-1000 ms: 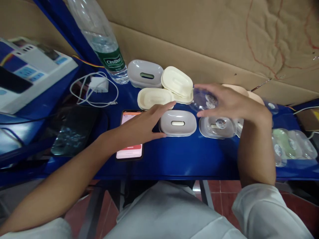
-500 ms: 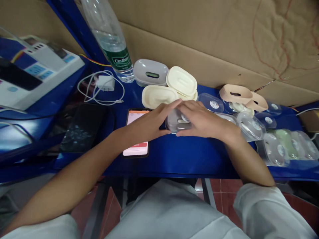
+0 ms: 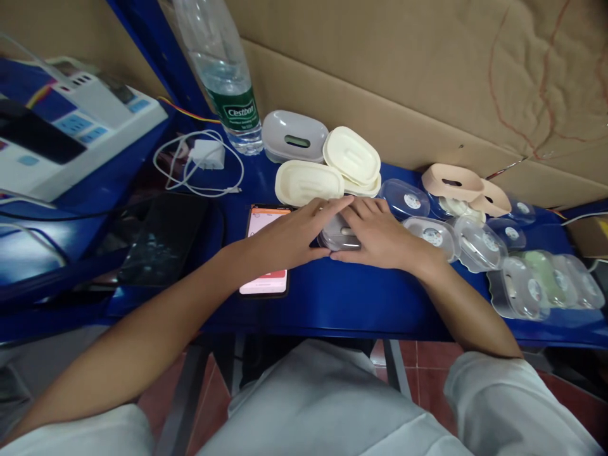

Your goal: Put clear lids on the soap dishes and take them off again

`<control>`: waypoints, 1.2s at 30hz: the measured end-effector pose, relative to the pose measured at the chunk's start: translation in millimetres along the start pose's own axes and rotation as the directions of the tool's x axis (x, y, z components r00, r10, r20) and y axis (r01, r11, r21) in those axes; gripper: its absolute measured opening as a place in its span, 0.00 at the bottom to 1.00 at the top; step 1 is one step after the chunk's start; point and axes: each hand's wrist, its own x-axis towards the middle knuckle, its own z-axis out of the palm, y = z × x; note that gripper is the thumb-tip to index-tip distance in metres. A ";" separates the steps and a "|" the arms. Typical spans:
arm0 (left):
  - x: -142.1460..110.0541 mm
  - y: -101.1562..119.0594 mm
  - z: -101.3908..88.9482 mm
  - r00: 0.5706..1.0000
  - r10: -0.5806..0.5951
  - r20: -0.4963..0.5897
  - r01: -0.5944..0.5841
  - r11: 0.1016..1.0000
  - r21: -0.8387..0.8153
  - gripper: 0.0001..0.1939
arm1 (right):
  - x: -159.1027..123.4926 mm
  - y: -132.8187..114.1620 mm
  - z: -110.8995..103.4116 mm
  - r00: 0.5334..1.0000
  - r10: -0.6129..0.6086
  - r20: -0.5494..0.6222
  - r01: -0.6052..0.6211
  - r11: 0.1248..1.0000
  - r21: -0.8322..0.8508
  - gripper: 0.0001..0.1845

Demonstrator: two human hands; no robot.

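A grey soap box with a clear plastic cover rests on the blue table, partly hidden by my fingers. From its left side, my left hand grips it, thumb low at the front edge and fingers over the top. My right hand wraps it from the right, fingertips meeting the left hand's near the back. Beneath my left forearm lies a lit phone. Just behind the hands are a cream oval tray and a stack of cream lids, beside a larger grey soap box.
A water bottle stands at the back left, near a white charger with cable and a power strip. Several clear-covered boxes and peach soap box parts lie to the right. Cardboard walls the back.
Both hands stay around the grey soap box, the right hand having shifted slightly to the left and closer over it. The view has moved a little, so the background sits slightly further right.
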 end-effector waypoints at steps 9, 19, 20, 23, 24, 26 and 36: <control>-0.4 6.1 -5.4 0.998 -0.009 0.058 0.004 0.996 0.085 0.51 | -23.1 -17.9 18.0 0.979 0.041 -0.198 -0.041 0.999 0.003 0.43; -0.6 -1.2 -3.6 0.999 0.021 0.050 -0.025 0.997 0.077 0.50 | -22.7 -20.7 28.2 0.885 0.242 -0.397 -0.154 0.958 0.241 0.24; -0.6 -1.1 -3.6 0.998 0.023 0.051 -0.027 0.997 0.075 0.50 | -22.5 -21.7 28.8 0.878 0.254 -0.407 -0.164 0.956 0.243 0.24; -0.2 -0.5 -4.1 0.998 0.020 0.065 -0.025 0.997 0.075 0.49 | -22.7 -24.6 30.6 0.836 0.299 -0.460 -0.202 0.947 0.249 0.23; 0.0 -0.6 -4.3 0.998 0.018 0.067 -0.023 0.997 0.077 0.50 | -22.9 -25.3 31.2 0.821 0.316 -0.476 -0.213 0.942 0.258 0.22; 0.2 -1.6 -4.2 0.998 0.018 0.065 -0.024 0.996 0.081 0.50 | -23.4 -26.1 32.2 0.805 0.349 -0.480 -0.226 0.928 0.294 0.22; 0.8 0.8 -3.3 0.998 0.002 0.064 -0.009 0.993 0.120 0.48 | -24.5 -20.4 36.7 0.774 0.371 -0.513 -0.164 0.900 0.403 0.18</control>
